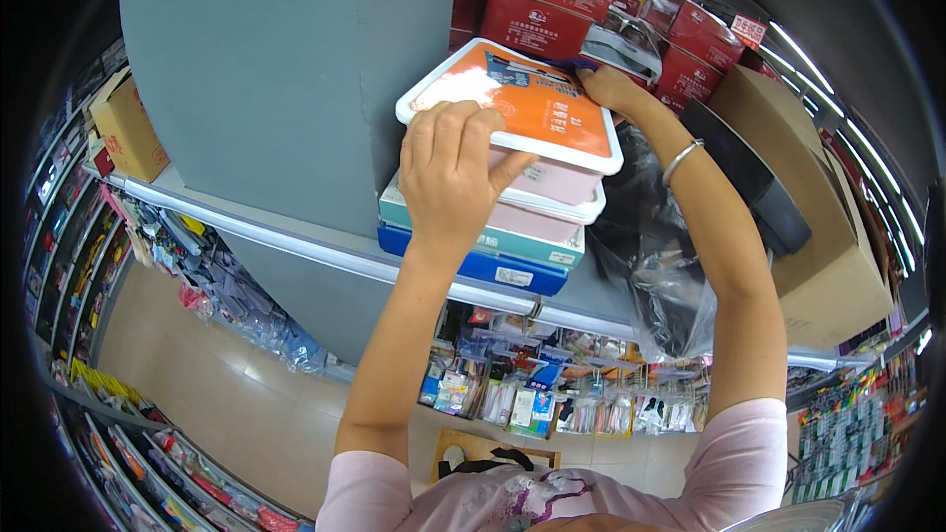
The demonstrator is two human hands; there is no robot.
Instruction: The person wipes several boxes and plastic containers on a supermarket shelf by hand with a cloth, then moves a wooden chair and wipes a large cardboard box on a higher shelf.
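Note:
A white plastic box with an orange printed lid [532, 107] tops a stack on the high shelf. My left hand [454, 155] grips its near edge, fingers over the lid and thumb against the front side. Below it lie another pale pink box [532, 223] with a white lid, a teal flat box [502, 244] and a blue flat box [473, 271]. At the lid's far right corner is my right hand [610, 92], its fingertips partly hidden beside a dark purple item [573, 64]. Whether those fingers hold the purple item or the lid's edge is unclear.
Red cartons [547, 22] are stacked behind. To the right are a clear plastic bag [665, 295] with dark contents, a black box [746, 177] and a large cardboard carton [835, 258]. A grey panel [259, 89] rises at left. Packaged goods [532, 384] hang below the shelf.

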